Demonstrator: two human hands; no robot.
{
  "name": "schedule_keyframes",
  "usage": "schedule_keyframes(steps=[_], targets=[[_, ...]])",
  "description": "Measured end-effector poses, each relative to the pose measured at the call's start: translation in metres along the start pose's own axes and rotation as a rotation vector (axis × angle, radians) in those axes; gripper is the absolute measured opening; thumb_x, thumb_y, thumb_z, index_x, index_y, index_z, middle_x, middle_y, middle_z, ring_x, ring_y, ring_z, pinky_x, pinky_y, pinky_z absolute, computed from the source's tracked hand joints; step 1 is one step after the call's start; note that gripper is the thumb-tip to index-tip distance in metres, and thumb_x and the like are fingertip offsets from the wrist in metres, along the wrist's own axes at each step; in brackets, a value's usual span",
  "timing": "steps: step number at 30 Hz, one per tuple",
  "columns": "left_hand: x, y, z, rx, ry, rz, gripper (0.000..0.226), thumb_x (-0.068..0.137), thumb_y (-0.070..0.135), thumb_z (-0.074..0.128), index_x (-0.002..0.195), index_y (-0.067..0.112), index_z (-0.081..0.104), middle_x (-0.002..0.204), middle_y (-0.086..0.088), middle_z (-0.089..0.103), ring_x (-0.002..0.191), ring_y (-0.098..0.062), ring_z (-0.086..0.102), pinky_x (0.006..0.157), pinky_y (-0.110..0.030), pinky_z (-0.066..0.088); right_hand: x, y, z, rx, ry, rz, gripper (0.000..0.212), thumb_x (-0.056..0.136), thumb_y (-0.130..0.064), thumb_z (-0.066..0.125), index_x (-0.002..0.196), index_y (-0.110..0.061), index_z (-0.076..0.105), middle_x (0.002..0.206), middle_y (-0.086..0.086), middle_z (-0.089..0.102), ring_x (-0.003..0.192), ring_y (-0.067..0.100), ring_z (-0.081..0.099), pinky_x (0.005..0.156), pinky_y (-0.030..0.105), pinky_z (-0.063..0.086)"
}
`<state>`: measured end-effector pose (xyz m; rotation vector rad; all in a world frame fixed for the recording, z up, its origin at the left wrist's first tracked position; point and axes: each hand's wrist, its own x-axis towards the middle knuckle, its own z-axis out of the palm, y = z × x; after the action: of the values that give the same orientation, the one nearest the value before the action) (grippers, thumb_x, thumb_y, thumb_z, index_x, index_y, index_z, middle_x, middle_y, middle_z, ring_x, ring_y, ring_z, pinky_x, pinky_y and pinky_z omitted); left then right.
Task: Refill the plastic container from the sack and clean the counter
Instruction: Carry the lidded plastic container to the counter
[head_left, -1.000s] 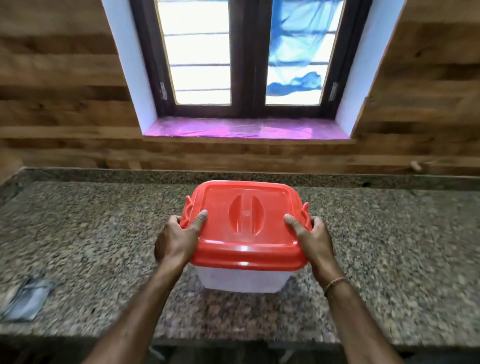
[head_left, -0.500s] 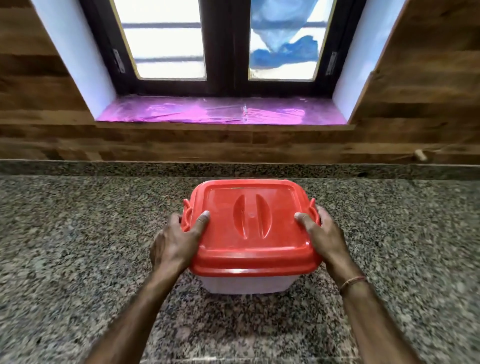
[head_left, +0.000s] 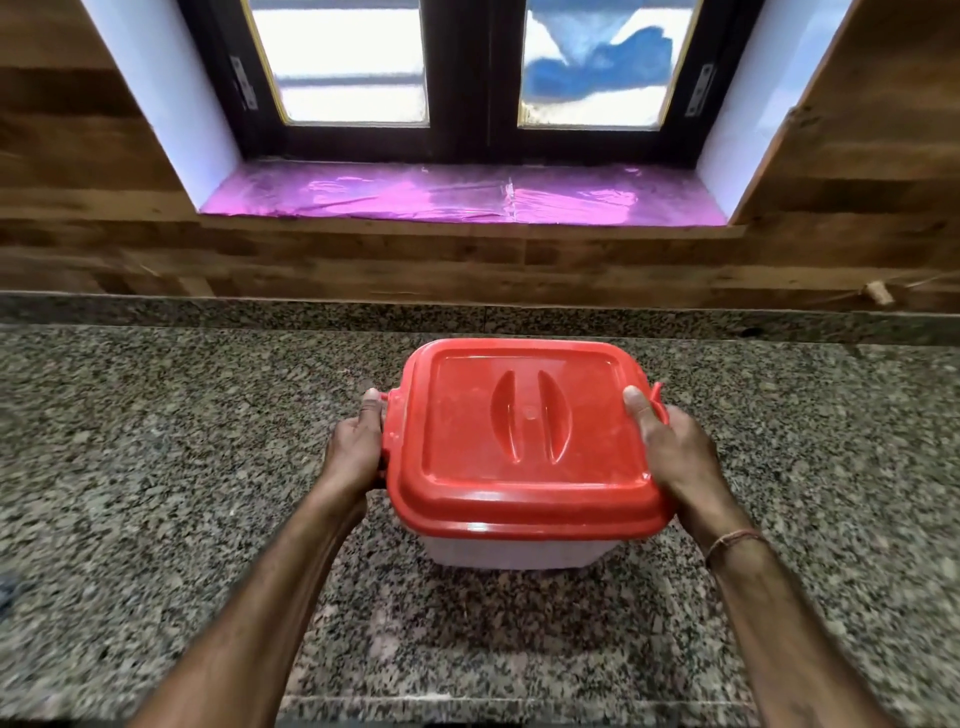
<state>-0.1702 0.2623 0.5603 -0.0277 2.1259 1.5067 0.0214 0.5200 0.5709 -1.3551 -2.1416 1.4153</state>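
a speckled granite tabletop fills the lower half of the view and runs back to a low granite upstand. above that rises a wall of brown wood planks. a dark-framed window with two panes is set into the wall, and something blue shows blurred behind the right pane. a shiny pink sheet covers the window sill.

the plastic container sits on the tabletop just right of centre, well in from the front edge, and its base appears to rest on the stone. its body is cloudy white and only a low strip of it shows, so what is inside cannot be told. a red lid is closed over the container and overhangs it on all sides, with two curved ridges forming a grip in the middle.

the left hand clasps the left side of the lid, thumb up by the side latch, its fingers curled out of sight under the rim. the right hand grasps the right side, thumb lying on the lid top and the fingers wrapped behind the edge. a thin thread band circles the right wrist. a small red latch sticks up beside the right thumb.
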Motion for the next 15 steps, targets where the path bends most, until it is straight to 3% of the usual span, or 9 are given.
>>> schedule_keyframes(steps=[2,5,7,9,12,15], targets=[[0.002,-0.008,-0.005,-0.123,-0.077,-0.078,0.064,0.103,0.057,0.033,0.081,0.005,0.064,0.066,-0.008,0.061,0.053,-0.018,0.062,0.055,-0.034,0.058,-0.001,-0.003,0.000,0.010,0.015,0.004,0.072,0.090,-0.078,0.039,0.095,-0.011,0.064,0.088,0.012,0.073,0.069,0.030,0.071,0.066,0.040,0.062],[0.000,-0.012,-0.002,-0.232,-0.083,-0.129,0.056,0.103,0.054,0.040,0.096,0.005,0.066,0.083,-0.013,0.067,0.058,-0.016,0.066,0.058,-0.033,0.060,0.002,-0.002,0.003,0.011,0.065,0.021,0.075,0.092,-0.079,0.033,0.077,-0.012,0.063,0.073,0.011,0.067,0.065,0.029,0.066,0.065,0.041,0.058],[-0.006,-0.005,0.005,-0.176,0.024,0.001,0.061,0.102,0.061,0.035,0.125,0.010,0.057,0.092,-0.009,0.068,0.069,-0.016,0.071,0.057,-0.034,0.061,0.002,0.000,0.004,0.038,0.083,0.057,0.070,0.096,-0.073,0.030,0.070,-0.015,0.059,0.067,0.007,0.061,0.063,0.026,0.063,0.064,0.043,0.058],[-0.014,0.001,0.012,-0.179,-0.052,0.144,0.066,0.097,0.068,0.043,0.142,0.020,0.046,0.109,-0.012,0.071,0.085,-0.027,0.077,0.067,-0.047,0.064,0.001,-0.001,0.007,0.089,0.080,0.089,0.068,0.099,-0.069,0.031,0.070,-0.015,0.060,0.068,0.006,0.062,0.063,0.026,0.064,0.068,0.046,0.061],[-0.021,0.006,0.014,-0.192,-0.164,0.154,0.060,0.092,0.054,0.065,0.139,0.020,0.050,0.116,-0.012,0.071,0.088,-0.025,0.078,0.067,-0.042,0.064,0.002,0.000,0.006,0.115,0.129,0.118,0.067,0.102,-0.064,0.032,0.079,-0.010,0.066,0.071,0.007,0.066,0.063,0.025,0.066,0.065,0.040,0.061],[-0.018,0.008,0.012,-0.193,-0.161,0.120,0.059,0.092,0.048,0.068,0.139,0.018,0.050,0.115,-0.013,0.071,0.087,-0.025,0.078,0.066,-0.040,0.064,0.003,0.010,0.002,0.227,0.185,0.187,0.063,0.104,-0.057,0.034,0.080,-0.009,0.066,0.068,0.005,0.064,0.062,0.023,0.065,0.065,0.039,0.060]])
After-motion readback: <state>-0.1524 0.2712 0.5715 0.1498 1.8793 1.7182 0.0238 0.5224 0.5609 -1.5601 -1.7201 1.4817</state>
